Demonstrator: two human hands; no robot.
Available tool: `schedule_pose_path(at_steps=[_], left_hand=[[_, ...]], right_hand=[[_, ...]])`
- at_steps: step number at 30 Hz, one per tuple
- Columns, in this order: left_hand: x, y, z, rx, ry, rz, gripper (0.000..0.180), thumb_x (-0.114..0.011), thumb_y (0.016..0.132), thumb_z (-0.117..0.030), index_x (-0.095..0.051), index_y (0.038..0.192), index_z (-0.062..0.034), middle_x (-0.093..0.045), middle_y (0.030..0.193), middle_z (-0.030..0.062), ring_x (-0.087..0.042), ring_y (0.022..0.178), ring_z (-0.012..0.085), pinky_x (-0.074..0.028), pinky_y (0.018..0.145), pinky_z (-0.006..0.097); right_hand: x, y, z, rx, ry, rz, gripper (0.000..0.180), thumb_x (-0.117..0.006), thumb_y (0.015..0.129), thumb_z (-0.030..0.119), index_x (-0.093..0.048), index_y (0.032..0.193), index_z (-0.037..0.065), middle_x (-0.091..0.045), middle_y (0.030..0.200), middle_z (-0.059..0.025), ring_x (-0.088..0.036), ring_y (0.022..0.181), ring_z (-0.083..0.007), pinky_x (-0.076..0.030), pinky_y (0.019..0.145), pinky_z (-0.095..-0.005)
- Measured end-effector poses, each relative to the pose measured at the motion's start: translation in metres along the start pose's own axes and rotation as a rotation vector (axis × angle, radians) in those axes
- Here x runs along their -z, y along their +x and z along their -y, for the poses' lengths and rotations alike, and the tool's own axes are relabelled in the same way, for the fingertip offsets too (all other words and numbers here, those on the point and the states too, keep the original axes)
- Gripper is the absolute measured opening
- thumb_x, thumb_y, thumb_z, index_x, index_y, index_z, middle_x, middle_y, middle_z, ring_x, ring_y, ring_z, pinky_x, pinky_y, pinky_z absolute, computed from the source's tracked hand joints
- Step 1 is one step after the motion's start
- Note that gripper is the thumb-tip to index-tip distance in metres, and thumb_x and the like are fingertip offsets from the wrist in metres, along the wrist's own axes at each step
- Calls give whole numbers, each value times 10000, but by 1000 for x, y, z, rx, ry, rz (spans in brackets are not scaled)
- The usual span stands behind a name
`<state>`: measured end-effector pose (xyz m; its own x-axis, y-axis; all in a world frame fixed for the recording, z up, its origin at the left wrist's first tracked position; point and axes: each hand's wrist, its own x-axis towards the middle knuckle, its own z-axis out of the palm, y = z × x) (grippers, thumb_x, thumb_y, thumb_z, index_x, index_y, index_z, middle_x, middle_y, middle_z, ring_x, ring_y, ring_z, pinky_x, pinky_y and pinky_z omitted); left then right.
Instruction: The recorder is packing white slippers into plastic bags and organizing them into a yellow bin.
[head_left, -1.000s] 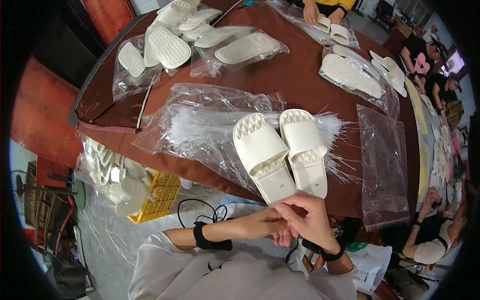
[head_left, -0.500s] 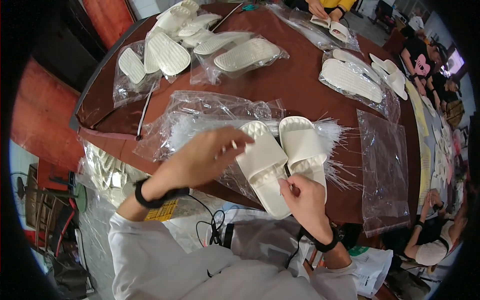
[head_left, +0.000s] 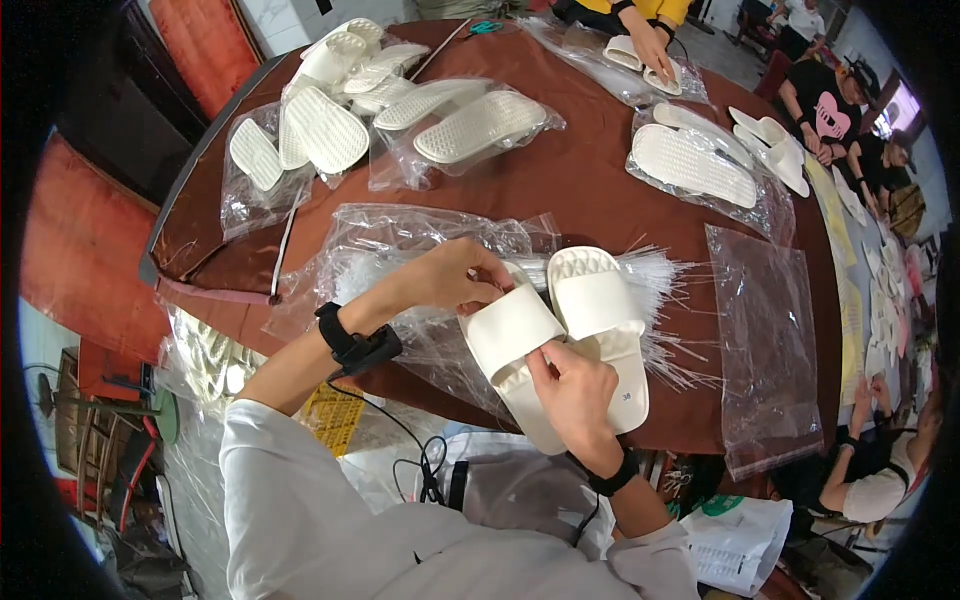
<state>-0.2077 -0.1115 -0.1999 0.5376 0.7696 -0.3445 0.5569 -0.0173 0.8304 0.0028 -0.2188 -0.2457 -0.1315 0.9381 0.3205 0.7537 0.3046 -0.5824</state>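
Note:
Two cream slide slippers lie side by side, soles down, at the near edge of the brown-covered table. My left hand (head_left: 462,277) reaches in from the left, its bent fingers closed at the toe end and strap of the left slipper (head_left: 512,328). My right hand (head_left: 578,388) pinches the heel-side edge of that same strap, thumb and fingers partly tucked under it. The right slipper (head_left: 596,300) rests untouched against its mate. Beneath both lies a bundle of thin clear plastic strands (head_left: 665,275), along with crumpled clear film (head_left: 390,235).
A flat clear bag (head_left: 765,340) lies to the right. Bagged white slippers pile up at the far left (head_left: 325,130) and far right (head_left: 693,165). Teal-handled scissors (head_left: 486,28) sit at the back. Across the table, a person in yellow (head_left: 650,45) handles slippers.
My left hand has come down onto the left slipper's toe end. My right hand has shifted from between the slippers onto the left one's strap. The view has moved slightly.

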Motion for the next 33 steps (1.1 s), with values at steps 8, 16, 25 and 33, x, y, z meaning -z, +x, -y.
schedule_pose_path(at_steps=[8, 16, 25, 33], left_hand=[[-5, 2, 9, 67, -229, 3, 182, -644, 903, -221, -687, 941, -48, -655, 755, 1, -581, 590, 54, -486, 525, 216], [-4, -8, 8, -124, -452, -300, 153, -487, 992, -222, -538, 1000, -79, -639, 911, 30, -602, 764, 85, -491, 628, 220], [-19, -17, -42, -196, -251, -129, 152, -522, 951, -149, -578, 1032, -32, -581, 794, -2, -525, 674, 66, -440, 588, 219], [-42, -2, -69, -89, -24, 333, 242, -552, 936, -103, -623, 1146, -8, -621, 821, 2, -524, 666, 45, -442, 583, 225]], right_hand=[[1, 3, 4, 10, 92, -48, 111, -679, 817, 188, -677, 790, 80, -619, 641, -92, -589, 526, -288, -427, 482, -383], [42, -11, -16, 198, 82, -147, 320, -704, 754, 168, -481, 537, 89, -456, 511, -33, -476, 429, -221, -360, 415, -342], [47, -3, -11, 687, 171, -193, 287, -619, 623, 164, -374, 478, 128, -298, 525, -5, -312, 493, -183, -259, 538, -325], [25, 1, -8, 945, 151, -92, 239, -643, 595, 129, -416, 521, 142, -342, 582, 19, -385, 553, -148, -298, 567, -289]])
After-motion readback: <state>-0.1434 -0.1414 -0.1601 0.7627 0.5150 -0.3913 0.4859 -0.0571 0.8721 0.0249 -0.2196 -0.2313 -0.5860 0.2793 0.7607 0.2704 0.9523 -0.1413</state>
